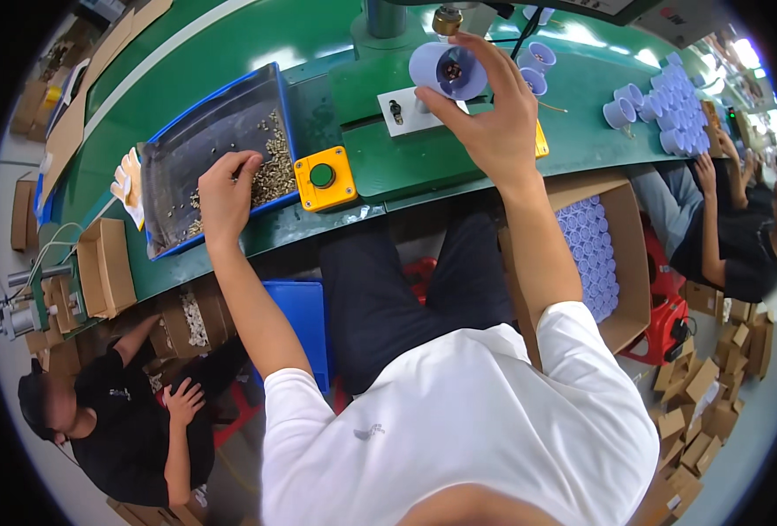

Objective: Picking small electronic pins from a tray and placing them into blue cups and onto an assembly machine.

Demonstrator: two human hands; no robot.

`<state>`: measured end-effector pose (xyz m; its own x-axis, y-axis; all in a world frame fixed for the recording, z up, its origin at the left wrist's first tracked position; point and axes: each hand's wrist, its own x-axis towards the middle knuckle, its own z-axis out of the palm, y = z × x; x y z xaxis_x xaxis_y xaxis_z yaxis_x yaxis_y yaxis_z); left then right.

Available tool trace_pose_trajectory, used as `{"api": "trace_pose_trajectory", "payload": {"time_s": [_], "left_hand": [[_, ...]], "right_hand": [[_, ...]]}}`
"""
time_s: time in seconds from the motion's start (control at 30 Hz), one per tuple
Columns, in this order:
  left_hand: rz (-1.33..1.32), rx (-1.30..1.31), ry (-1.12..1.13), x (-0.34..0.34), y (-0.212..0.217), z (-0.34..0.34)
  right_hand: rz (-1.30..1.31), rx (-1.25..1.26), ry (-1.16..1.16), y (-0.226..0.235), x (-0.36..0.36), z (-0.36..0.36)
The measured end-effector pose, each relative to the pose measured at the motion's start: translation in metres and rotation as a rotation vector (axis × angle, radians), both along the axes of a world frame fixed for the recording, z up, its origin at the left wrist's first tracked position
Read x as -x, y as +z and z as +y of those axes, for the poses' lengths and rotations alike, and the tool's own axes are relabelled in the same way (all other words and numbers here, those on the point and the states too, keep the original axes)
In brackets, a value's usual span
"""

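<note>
My left hand (226,188) rests in the blue tray (217,114), which sits toward the left end of the green bench (406,167). The fingers are curled down into the heap of small brass-coloured parts (274,171) piled against the tray's near right corner. I cannot tell whether a part is already pinched between them.

Just right of the tray, at the near edge of the bench, stands a yellow box with a green push button (323,178).

My right hand (489,110) is closed around a lavender plastic cup (448,70), thumb on the near side and fingers over the far side. The cup is held above the bench, just beside the white fixture plate (406,110) and below the press column (384,17). Its open mouth faces me, and a dark insert shows inside.

Step in hand, as I judge it: picking a small part while the cup is presented at the fixture. The next move calls for a single part isolated from the heap and the cup kept steady, mouth clear.

Containers:
- The blue tray holds loose small parts, thickest toward its right side.
- More lavender cups (660,96) stand grouped at the far right end of the bench.
- A cardboard box (621,254) below the bench's near edge, at my right, holds lavender cups (590,254) packed in rows.
</note>
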<state>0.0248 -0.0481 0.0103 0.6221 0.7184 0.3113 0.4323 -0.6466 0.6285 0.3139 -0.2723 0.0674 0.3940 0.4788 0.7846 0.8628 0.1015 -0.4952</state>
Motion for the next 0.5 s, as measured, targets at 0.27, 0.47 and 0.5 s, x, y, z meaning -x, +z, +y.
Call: {"api": "trace_pose_trajectory", "payload": {"time_s": [0.27, 0.47, 0.5], "left_hand": [[0.021, -0.02, 0.009, -0.006, 0.001, 0.003], [-0.016, -0.061, 0.0, 0.006, 0.005, 0.009], [0.006, -0.019, 0.028, 0.005, 0.006, 0.004]], "right_hand": [[-0.075, -0.047, -0.053, 0.0, -0.006, 0.006], [-0.057, -0.017, -0.045, 0.009, 0.0, 0.014], [0.055, -0.012, 0.01, 0.008, 0.0, 0.012]]}}
